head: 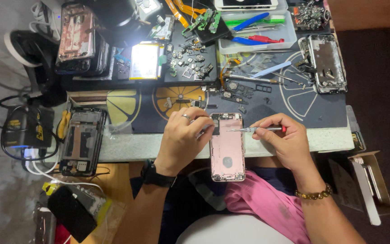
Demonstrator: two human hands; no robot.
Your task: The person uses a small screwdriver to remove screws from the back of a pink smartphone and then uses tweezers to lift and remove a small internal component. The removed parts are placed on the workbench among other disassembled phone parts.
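Item: pink phone housing [227,151], back shell facing up with its inner side exposed, lying lengthwise over the near edge of the work mat [267,115] and partly overhanging the person's lap.

Left hand [183,138]: fingers curled round the housing's upper left edge, steadying it; ring on one finger, black watch [157,177] at the wrist.

Right hand [290,142]: fingers closed in a pinch on a slim screwdriver [258,129] with a red end cap, its tip resting at the housing's upper right area (exact contact point too small to tell). Beaded bracelet [314,194] at the wrist.

Surroundings: pink cloth [267,203] across the lap beneath the housing. To the left on the bench edge, a dark opened phone frame [83,141]. Farther back, a black tray of small loose metal parts [190,58], a yellowish battery [144,61], and a clear plastic tray [256,43] holding blue- and red-handled tools. Another stripped phone chassis [326,63] lies at the far right of the mat. A cardboard box [369,180] sits low at the right.
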